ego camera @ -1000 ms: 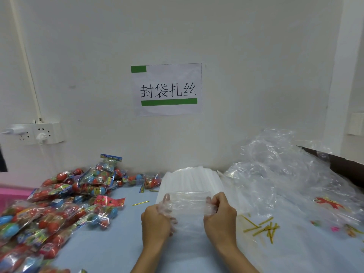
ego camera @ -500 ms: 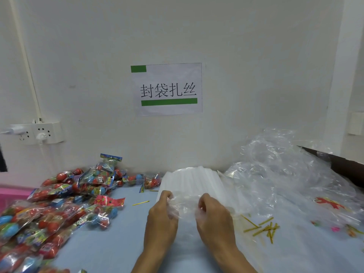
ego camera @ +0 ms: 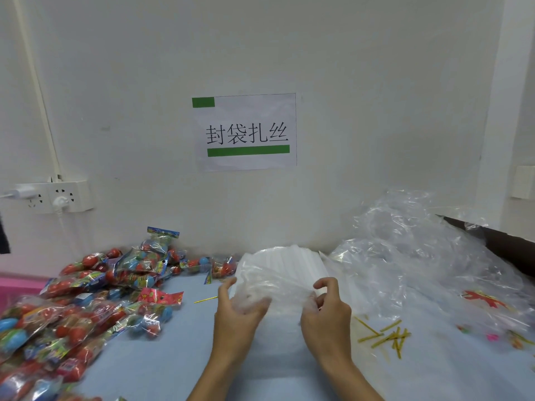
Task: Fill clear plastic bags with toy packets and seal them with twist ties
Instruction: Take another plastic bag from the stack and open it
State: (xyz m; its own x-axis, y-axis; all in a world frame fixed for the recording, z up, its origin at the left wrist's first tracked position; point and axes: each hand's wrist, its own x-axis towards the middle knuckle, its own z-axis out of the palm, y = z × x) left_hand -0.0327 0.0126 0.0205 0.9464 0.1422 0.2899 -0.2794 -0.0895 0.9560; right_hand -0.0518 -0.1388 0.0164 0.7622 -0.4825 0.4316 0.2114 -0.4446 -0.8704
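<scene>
A clear plastic bag (ego camera: 282, 292) is stretched between my two hands above the blue table. My left hand (ego camera: 236, 316) pinches its left edge with thumb up and fingers curled under the film. My right hand (ego camera: 325, 312) pinches the right edge, fingers bent around it. Behind the bag lies a fanned stack of flat white bags (ego camera: 282, 260). A heap of toy packets (ego camera: 95, 296) with red and blue toys covers the left side. Gold twist ties (ego camera: 386, 337) lie scattered to the right of my right hand.
Crumpled clear plastic (ego camera: 419, 256) piles up at the right, partly over the table (ego camera: 173, 357). One stray twist tie (ego camera: 206, 299) lies left of my hands. A power strip (ego camera: 52, 196) hangs on the wall, which closes off the back. A pink tray edge (ego camera: 17, 285) shows far left.
My hands came together on the bag, then spread apart again, pulling its mouth wider. The bag now sits a little higher between them.
</scene>
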